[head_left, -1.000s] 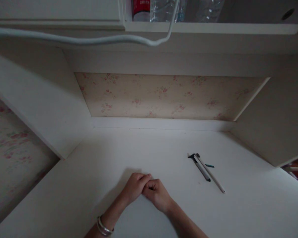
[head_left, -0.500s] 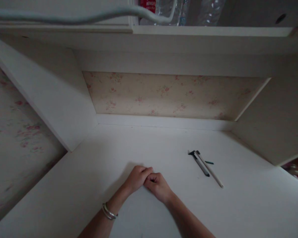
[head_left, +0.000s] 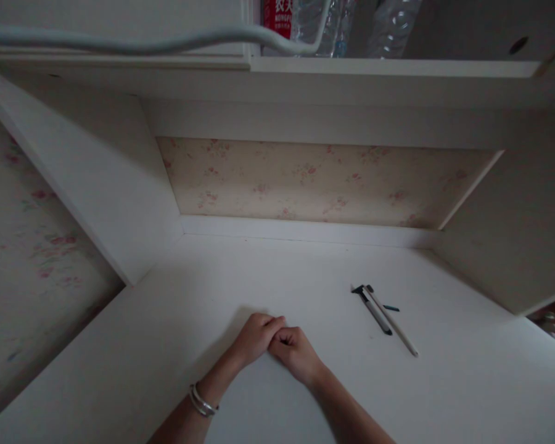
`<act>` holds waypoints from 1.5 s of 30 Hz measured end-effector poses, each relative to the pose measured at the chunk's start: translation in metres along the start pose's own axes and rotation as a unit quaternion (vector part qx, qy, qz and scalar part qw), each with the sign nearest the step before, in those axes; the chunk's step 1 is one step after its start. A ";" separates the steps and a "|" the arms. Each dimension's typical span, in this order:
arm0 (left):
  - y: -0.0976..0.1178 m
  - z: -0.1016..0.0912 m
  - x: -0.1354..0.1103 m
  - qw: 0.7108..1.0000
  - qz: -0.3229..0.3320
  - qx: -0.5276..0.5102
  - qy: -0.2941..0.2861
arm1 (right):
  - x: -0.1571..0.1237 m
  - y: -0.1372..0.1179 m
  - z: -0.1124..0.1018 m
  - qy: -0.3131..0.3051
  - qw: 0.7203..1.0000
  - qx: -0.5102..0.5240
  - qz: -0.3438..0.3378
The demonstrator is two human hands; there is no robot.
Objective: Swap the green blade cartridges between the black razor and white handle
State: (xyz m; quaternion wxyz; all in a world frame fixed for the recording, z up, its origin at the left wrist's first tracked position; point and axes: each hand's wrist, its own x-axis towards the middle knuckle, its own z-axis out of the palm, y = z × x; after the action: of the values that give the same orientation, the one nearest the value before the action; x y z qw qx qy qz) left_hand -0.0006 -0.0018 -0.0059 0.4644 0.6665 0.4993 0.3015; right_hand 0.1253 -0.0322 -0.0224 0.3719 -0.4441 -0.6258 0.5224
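Hands [head_left: 296,355] pressed together, loosely closed | on white desk [head_left: 268,271] | pen-like items [head_left: 377,314] apart, to the right

Floral wallpaper [head_left: 268,179], white desk [head_left: 129,351], dim light

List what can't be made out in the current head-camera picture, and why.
Head view:
Whether the left hand or right hand holds anything: their own folded-together pose hides it.
Short dark piece beside the pale stick: too small and dim to identify.
Upper parts of the clear bottles: cut off by the top edge.
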 end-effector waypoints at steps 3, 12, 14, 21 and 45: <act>0.001 0.000 -0.001 1.000 -0.003 0.001 -0.005 | 0.000 -0.001 0.000 -0.003 1.000 0.000 0.002; -0.003 0.001 0.001 1.000 0.011 0.017 0.006 | 0.001 -0.001 0.001 -0.002 1.000 -0.004 0.008; -0.004 0.001 0.001 1.000 0.011 0.016 -0.001 | 0.001 0.000 0.001 0.001 1.000 -0.005 0.007; -0.001 0.000 0.000 1.000 0.003 0.013 0.002 | 0.000 0.001 0.001 0.000 1.000 0.003 0.005; 0.000 0.000 -0.001 1.000 0.010 0.014 -0.007 | 0.000 0.000 0.000 -0.005 1.000 0.000 -0.005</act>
State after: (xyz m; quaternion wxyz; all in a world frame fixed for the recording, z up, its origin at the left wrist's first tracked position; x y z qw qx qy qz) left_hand -0.0014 -0.0028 -0.0055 0.4556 0.6800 0.4931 0.2948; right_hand 0.1253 -0.0319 -0.0228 0.3714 -0.4380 -0.6299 0.5229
